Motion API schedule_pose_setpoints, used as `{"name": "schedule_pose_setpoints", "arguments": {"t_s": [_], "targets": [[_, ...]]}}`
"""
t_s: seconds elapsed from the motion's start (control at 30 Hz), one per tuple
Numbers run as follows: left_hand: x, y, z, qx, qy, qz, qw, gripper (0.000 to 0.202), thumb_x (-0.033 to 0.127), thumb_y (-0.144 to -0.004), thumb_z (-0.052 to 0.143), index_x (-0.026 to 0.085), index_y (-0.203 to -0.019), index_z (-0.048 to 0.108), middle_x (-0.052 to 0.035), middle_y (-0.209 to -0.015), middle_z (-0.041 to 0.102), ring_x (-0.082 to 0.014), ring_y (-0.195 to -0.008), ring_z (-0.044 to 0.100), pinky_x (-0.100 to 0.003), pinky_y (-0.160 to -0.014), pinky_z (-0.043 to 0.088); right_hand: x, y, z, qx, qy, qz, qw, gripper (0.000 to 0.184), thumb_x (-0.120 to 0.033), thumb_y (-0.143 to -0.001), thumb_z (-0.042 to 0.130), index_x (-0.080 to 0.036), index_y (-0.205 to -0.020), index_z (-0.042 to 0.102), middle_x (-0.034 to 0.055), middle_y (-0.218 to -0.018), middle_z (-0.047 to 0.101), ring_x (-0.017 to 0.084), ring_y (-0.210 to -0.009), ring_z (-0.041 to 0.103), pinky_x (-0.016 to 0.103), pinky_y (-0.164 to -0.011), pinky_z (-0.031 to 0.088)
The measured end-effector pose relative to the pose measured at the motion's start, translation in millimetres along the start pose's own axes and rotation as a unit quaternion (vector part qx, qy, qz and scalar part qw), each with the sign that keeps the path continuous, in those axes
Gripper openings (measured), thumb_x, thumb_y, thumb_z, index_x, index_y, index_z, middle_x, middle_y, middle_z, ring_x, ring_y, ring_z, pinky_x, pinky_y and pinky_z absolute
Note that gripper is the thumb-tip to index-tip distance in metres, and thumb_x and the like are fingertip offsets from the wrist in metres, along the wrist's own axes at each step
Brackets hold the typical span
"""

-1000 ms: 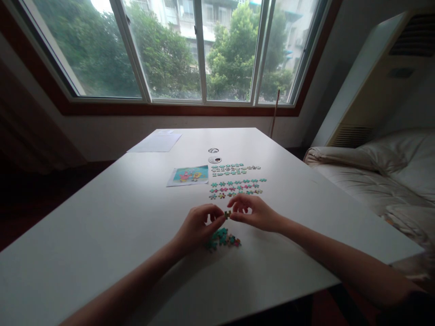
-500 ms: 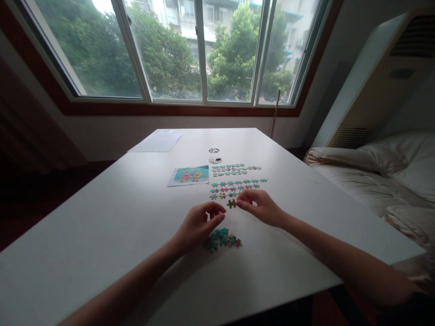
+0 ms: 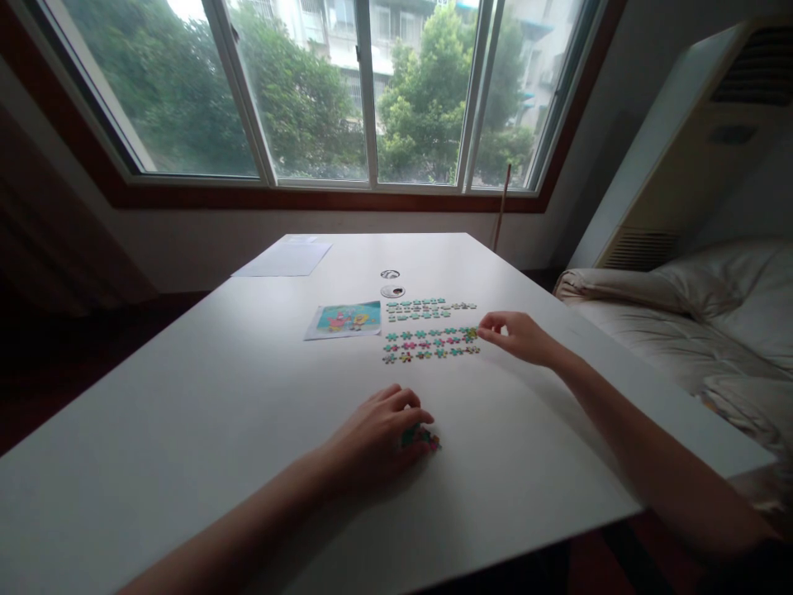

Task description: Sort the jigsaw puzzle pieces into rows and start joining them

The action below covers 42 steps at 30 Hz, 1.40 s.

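My left hand [image 3: 379, 432] lies on a small heap of jigsaw pieces [image 3: 424, 438] near the front of the white table [image 3: 235, 388], fingers curled over the heap and hiding most of it. My right hand [image 3: 519, 335] reaches to the right end of the rows of laid-out jigsaw pieces [image 3: 429, 344], its fingertips pinched on a small piece [image 3: 472, 333] at the row's end. Farther back lie more rows of pieces [image 3: 427, 309]. A printed cartoon picture [image 3: 344, 319] rests left of the rows.
Two small round objects [image 3: 391, 283] sit behind the rows, and a sheet of paper [image 3: 283, 258] lies at the table's far left. A bed with pale bedding [image 3: 694, 306] stands right of the table. A wide window [image 3: 365, 91] fills the far wall.
My right hand carried the small piece away from the left hand, out to the right end of the rows. My left hand dropped onto the heap of pieces.
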State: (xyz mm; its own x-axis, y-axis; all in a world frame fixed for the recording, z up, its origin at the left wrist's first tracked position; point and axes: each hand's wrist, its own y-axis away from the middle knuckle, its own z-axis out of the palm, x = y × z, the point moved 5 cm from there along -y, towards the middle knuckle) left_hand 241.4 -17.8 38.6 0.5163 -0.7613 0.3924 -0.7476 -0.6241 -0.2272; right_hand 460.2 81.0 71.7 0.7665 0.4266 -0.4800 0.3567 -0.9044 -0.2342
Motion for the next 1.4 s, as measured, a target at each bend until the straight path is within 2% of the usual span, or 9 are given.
{"name": "schedule_pose_setpoints", "arguments": {"t_s": [0.13, 0.27, 0.47, 0.57, 0.7, 0.9, 1.03, 1.2, 1.4], "targets": [[2, -1, 2.2, -0.009, -0.014, -0.008, 1.0, 0.024, 0.029, -0.078, 0.052, 0.025, -0.1, 0.059, -0.006, -0.095, 0.055, -0.019, -0.085, 0.048, -0.032, -0.076, 0.042, 42, 0, 1, -0.116, 0.036, 0.083, 0.989, 0.033, -0.046, -0.073, 0.049, -0.015, -0.073, 0.063, 0.004, -0.069, 0.062, 0.014, -0.063, 0.053, 0.023, -0.056, 0.037], [4, -1, 2.3, -0.005, -0.013, -0.008, 1.0, 0.018, 0.028, -0.08, 0.05, 0.026, -0.094, 0.061, -0.005, -0.092, 0.055, -0.0177, -0.083, 0.048, -0.03, -0.074, 0.041, 58, 5, 10, -0.195, 0.018, 0.126, 0.972, 0.036, -0.048, -0.073, 0.049, -0.014, -0.071, 0.061, 0.0033, -0.061, 0.06, 0.013, -0.056, 0.051, 0.023, -0.053, 0.036], [4, -1, 2.2, 0.006, 0.0, -0.006, 1.0, 0.014, 0.028, -0.08, 0.052, 0.024, -0.088, 0.063, -0.0053, -0.091, 0.055, -0.018, -0.083, 0.047, -0.029, -0.073, 0.04, 54, 3, 9, -0.134, 0.033, 0.085, 0.987, 0.028, -0.04, -0.068, 0.056, -0.015, -0.08, 0.063, 0.0052, -0.075, 0.062, 0.014, -0.064, 0.053, 0.024, -0.058, 0.039], [3, -2, 1.1, 0.016, 0.007, -0.001, 1.0, 0.013, 0.027, -0.079, 0.053, 0.024, -0.088, 0.062, -0.0052, -0.092, 0.056, -0.0181, -0.084, 0.048, -0.029, -0.074, 0.04, 51, 2, 15, -0.148, 0.012, 0.057, 0.987, 0.028, -0.036, -0.068, 0.057, -0.017, -0.088, 0.062, 0.0031, -0.076, 0.061, 0.013, -0.062, 0.053, 0.023, -0.059, 0.04], [-2, -3, -0.6, 0.037, 0.042, 0.003, 0.998, 0.011, 0.023, -0.08, 0.051, 0.02, -0.086, 0.06, -0.0042, -0.084, 0.06, -0.017, -0.081, 0.049, -0.029, -0.075, 0.041, 53, 0, 19, -0.143, 0.018, 0.047, 0.988, 0.026, -0.034, -0.068, 0.056, -0.016, -0.086, 0.063, 0.0025, -0.074, 0.06, 0.012, -0.062, 0.053, 0.023, -0.059, 0.04], [-20, -3, -5.7, 0.11, 0.096, -0.065, 0.987, 0.01, 0.017, -0.081, 0.049, 0.017, -0.077, 0.059, -0.0027, -0.075, 0.06, -0.0137, -0.074, 0.053, -0.024, -0.067, 0.042, 55, -1, 21, -0.141, 0.013, 0.055, 0.988, 0.027, -0.033, -0.069, 0.056, -0.015, -0.088, 0.062, 0.0029, -0.076, 0.06, 0.011, -0.063, 0.052, 0.022, -0.06, 0.04], [-18, -3, -7.0, 0.106, 0.082, -0.06, 0.989, 0.009, 0.02, -0.08, 0.05, 0.018, -0.079, 0.059, -0.003, -0.076, 0.061, -0.0159, -0.078, 0.052, -0.027, -0.07, 0.042, 56, -1, 20, -0.14, 0.014, 0.061, 0.988, 0.026, -0.032, -0.069, 0.056, -0.015, -0.087, 0.062, 0.003, -0.075, 0.059, 0.012, -0.064, 0.053, 0.023, -0.06, 0.04], [-13, -5, -2.8, 0.069, 0.011, -0.056, 0.996, 0.017, 0.028, -0.077, 0.055, 0.021, -0.091, 0.062, -0.0055, -0.089, 0.062, -0.0201, -0.085, 0.05, -0.033, -0.074, 0.042, 38, -2, 16, -0.103, 0.022, 0.025, 0.994, 0.024, -0.034, -0.073, 0.054, -0.015, -0.086, 0.061, 0.0024, -0.073, 0.059, 0.012, -0.063, 0.052, 0.023, -0.059, 0.039], [-11, -6, 0.6, 0.051, -0.001, -0.071, 0.996, 0.013, 0.029, -0.077, 0.055, 0.021, -0.083, 0.064, -0.0053, -0.085, 0.059, -0.0192, -0.081, 0.05, -0.031, -0.073, 0.041, -31, 12, 37, -0.121, -0.02, -0.11, 0.986, 0.015, -0.029, -0.077, 0.053, -0.016, -0.08, 0.061, 0.0012, -0.068, 0.057, 0.01, -0.06, 0.049, 0.021, -0.055, 0.038]]}}
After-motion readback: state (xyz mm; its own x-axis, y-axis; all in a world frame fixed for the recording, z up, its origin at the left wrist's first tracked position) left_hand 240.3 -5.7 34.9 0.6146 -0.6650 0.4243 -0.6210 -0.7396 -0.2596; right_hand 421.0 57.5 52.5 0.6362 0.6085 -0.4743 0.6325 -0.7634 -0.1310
